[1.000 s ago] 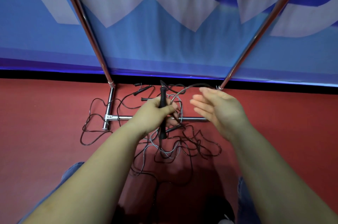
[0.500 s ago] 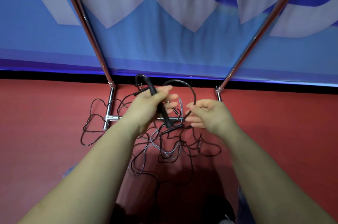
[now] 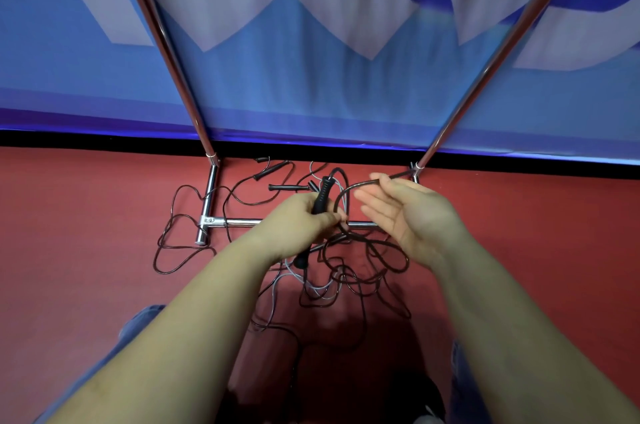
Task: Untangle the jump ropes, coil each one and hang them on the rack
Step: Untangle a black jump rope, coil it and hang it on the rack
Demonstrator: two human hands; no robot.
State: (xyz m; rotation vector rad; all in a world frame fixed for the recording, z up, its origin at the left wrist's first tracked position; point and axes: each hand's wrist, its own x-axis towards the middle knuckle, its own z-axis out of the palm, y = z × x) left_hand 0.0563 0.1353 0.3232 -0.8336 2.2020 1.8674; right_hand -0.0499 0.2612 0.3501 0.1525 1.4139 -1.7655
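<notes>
My left hand [image 3: 300,220] grips a black jump rope handle [image 3: 322,193], held upright with its top end up. From that handle a dark rope [image 3: 360,185] arcs over to my right hand [image 3: 403,216], which is held flat, palm up, fingers straight, with the rope running across its fingertips. Below both hands a tangle of dark and pale grey ropes [image 3: 339,281] lies on the red floor. Two more black handles [image 3: 289,187] lie on the floor behind my left hand. The chrome rack [image 3: 207,202] stands over the pile, its crossbar partly hidden by my hands.
The rack's two slanted chrome poles [image 3: 166,53] rise left and right in front of a blue and white wall banner [image 3: 311,43]. A loop of dark rope [image 3: 173,233] spreads left of the rack's foot. My knees in blue jeans [image 3: 138,319] show at the bottom.
My left hand has turned the handle from tilted to nearly upright. My right hand opened from a pinch on the rope and now lies flat under the rope loop, further right.
</notes>
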